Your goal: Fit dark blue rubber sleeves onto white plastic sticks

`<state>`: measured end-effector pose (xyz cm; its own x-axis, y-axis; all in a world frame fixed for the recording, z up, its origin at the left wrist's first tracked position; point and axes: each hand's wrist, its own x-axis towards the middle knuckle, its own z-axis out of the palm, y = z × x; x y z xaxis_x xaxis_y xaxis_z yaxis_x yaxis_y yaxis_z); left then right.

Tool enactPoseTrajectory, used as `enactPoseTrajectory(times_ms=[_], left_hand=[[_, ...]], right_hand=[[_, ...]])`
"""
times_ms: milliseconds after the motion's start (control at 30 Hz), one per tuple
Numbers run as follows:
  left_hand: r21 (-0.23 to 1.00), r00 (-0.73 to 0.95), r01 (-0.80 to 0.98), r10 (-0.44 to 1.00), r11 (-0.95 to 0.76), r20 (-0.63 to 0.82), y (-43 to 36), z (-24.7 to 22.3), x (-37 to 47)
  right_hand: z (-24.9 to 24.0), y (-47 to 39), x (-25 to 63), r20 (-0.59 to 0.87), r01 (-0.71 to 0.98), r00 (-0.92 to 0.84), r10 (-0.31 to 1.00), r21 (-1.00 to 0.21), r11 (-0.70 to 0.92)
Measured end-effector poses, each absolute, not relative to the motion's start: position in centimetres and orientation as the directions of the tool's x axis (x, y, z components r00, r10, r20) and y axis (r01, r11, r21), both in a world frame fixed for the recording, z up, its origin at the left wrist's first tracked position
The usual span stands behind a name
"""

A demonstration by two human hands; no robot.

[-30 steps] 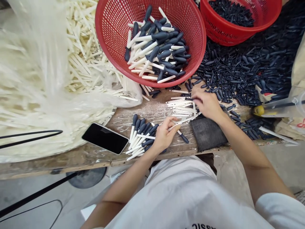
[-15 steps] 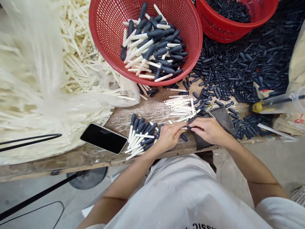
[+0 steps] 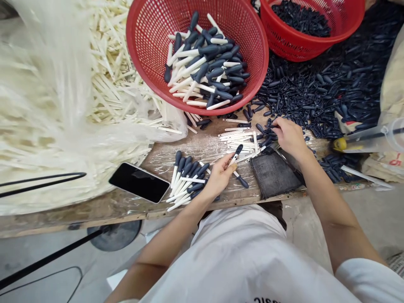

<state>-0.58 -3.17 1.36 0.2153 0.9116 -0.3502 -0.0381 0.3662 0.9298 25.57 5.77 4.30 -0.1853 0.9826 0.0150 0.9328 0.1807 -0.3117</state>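
While your left hand pinches the white strip near the frame's centre, expect light, stiff, smooth plastic best held mid-length, though I cannot tell whether your right hand, at dark handle pieces, grips one.

Dark navy handles contrast with creamy white sticks. Red baskets show a mesh pattern; the shirt is white with black lettering.

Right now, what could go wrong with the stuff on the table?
The phone lies close to the front edge of the table, so an arm might knock it off. The dark piece on the end of the white stick in the left hand could perhaps slip off if tilted.
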Motion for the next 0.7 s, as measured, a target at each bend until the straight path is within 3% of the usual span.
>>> enactPoseTrajectory(times_ms=[133,200,333,467,600,700], left_hand=[[0.936,0.279,0.025,0.897,0.351,-0.344,-3.2,1.1,-0.5],[0.944,0.326,0.129,0.886,0.305,-0.331,-3.3,1.4,-0.3],[0.937,0.349,0.339,0.913,0.087,-0.211,-3.8,2.5,0.5],[0.888,0.342,0.453,0.936,-0.085,-0.085,-4.6,2.8,1.0],[0.884,0.381,0.401,0.921,-0.242,0.080,-5.1,2.3,0.8],[0.876,0.451,0.373,0.885,-0.308,0.119,-5.0,2.2,0.4]], right_hand=[[6.3,0.4,22.3,0.003,0.726,-0.518,0.855,-0.527,0.442],[6.4,-1.6,21.1,0.054,0.663,-0.556,0.830,-0.574,0.481],[5.8,-3.3,20.6,0.180,0.689,-0.444,0.878,-0.558,0.463],[5.9,-3.8,20.8,0.210,0.708,-0.358,0.910,-0.574,0.411],[6.3,-4.2,21.0,0.062,0.678,-0.252,0.966,-0.700,0.222],[6.3,-4.7,21.1,-0.030,0.602,-0.260,0.965,-0.786,0.138]])
